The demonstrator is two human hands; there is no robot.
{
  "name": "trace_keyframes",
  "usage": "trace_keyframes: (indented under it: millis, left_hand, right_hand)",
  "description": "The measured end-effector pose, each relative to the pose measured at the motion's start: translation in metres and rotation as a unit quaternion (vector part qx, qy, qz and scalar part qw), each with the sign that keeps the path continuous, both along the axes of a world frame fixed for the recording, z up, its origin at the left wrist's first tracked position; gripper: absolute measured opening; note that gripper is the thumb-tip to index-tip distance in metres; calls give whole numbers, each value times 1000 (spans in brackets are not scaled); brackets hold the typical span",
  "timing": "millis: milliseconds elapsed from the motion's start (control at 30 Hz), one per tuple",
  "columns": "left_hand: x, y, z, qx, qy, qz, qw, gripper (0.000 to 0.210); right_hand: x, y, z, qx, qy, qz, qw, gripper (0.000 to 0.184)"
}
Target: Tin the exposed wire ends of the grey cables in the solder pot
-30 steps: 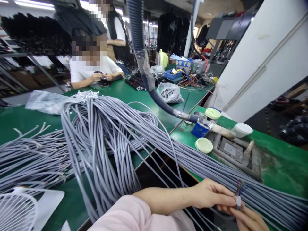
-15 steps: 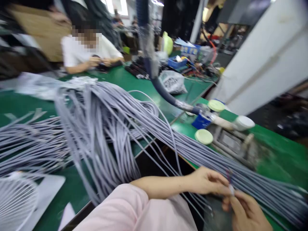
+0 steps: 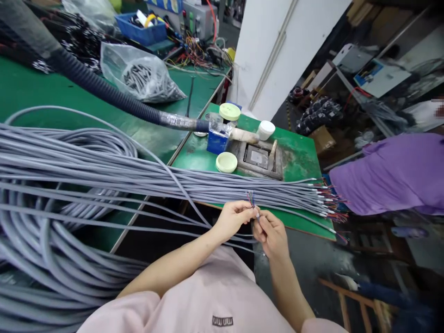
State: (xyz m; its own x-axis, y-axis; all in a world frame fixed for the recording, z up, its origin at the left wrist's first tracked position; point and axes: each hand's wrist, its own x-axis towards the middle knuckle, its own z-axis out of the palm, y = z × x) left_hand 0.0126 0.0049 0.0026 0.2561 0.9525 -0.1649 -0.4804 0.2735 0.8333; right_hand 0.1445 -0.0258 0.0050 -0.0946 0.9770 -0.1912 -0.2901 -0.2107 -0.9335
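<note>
Both of my hands meet just in front of the table edge at one cable's end. My left hand (image 3: 231, 221) is closed in a pinch on it, and thin coloured wires (image 3: 251, 199) fan upward from the fingertips. My right hand (image 3: 274, 235) pinches the same grey cable just below, near a small white band. Behind the hands a thick bundle of grey cables (image 3: 194, 181) lies across the table, with bare coloured wire ends (image 3: 335, 215) at its right end. Several loose grey cables pass under my left forearm.
Beyond the bundle stand a soldering pot (image 3: 258, 157), a pale green lid (image 3: 226, 162), a white jar (image 3: 266, 130) and a blue box (image 3: 217, 142) at the end of a dark hose (image 3: 114, 99). A bag of small grey parts (image 3: 138, 76) lies farther back. A person in purple (image 3: 388, 175) is at right.
My view has swung to the right, so the cable ends and the person in purple now show, while the co-worker in white is out of view. Both hands still pinch the cable end.
</note>
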Motion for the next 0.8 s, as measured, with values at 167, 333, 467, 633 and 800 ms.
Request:
trace_keyframes:
  millis: [167,333,467,633,800]
  left_hand:
    - [-1,3,-3,-6,6,11,1000,31]
    - [-1,3,-5,2,5,17,1000,30]
    - [1,3,-5,-9,-7,25,1000,33]
    - [3,4,-7,-17,-9,35,999,35]
    - [3,4,-7,-24,1,41,999,37]
  right_hand:
    - [-1,5,0,-15,7,8,1000,24]
    - [-2,5,-1,-20,1,11,1000,24]
    - [-1,4,-2,-16,2,8,1000,22]
    - [-1,4,-3,-13,-14,8,1000,23]
    - [0,3,-5,-13,-25,7,1000,24]
